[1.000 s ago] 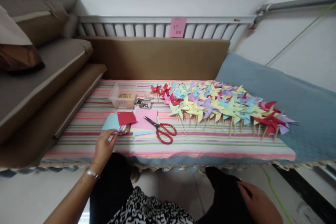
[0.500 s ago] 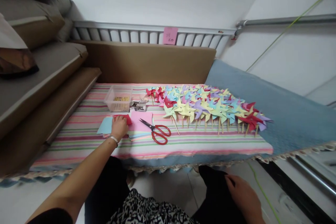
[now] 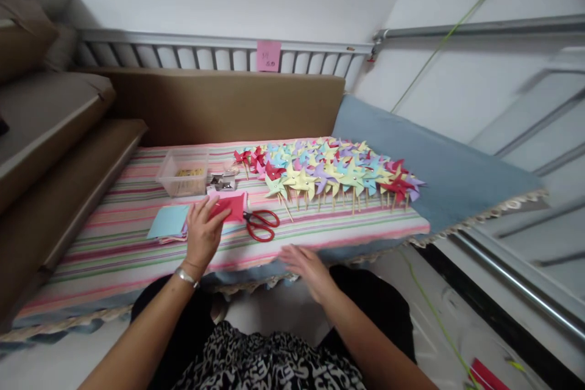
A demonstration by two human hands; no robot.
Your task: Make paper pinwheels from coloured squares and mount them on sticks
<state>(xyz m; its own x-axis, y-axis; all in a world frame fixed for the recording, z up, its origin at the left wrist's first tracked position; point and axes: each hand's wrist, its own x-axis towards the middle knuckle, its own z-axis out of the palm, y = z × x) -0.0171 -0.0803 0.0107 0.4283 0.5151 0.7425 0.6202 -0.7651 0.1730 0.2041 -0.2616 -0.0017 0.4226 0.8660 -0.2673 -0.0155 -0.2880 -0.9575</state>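
The left hand point(image 3: 204, 233) was over the near left part of the striped cloth point(image 3: 338, 225), thumb and fingers pinching the red paper point(image 3: 234, 208) at its left side. That sheet lay across the scissors' point(image 3: 249, 220) blades. Blue paper point(image 3: 168, 220) sat just left of the hand, the box point(image 3: 168, 186) behind. The right hand point(image 3: 308, 268), slightly blurred, hovered at the cloth's front edge, fingers extended, holding nothing. Pinwheels point(image 3: 324, 177) filled the far right.

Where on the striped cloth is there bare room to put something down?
Bare striped cloth shows in front of the pinwheels, right of the scissors, and left of the light blue paper. It is crowded around the left hand, red paper and clear box, and among the pinwheels.
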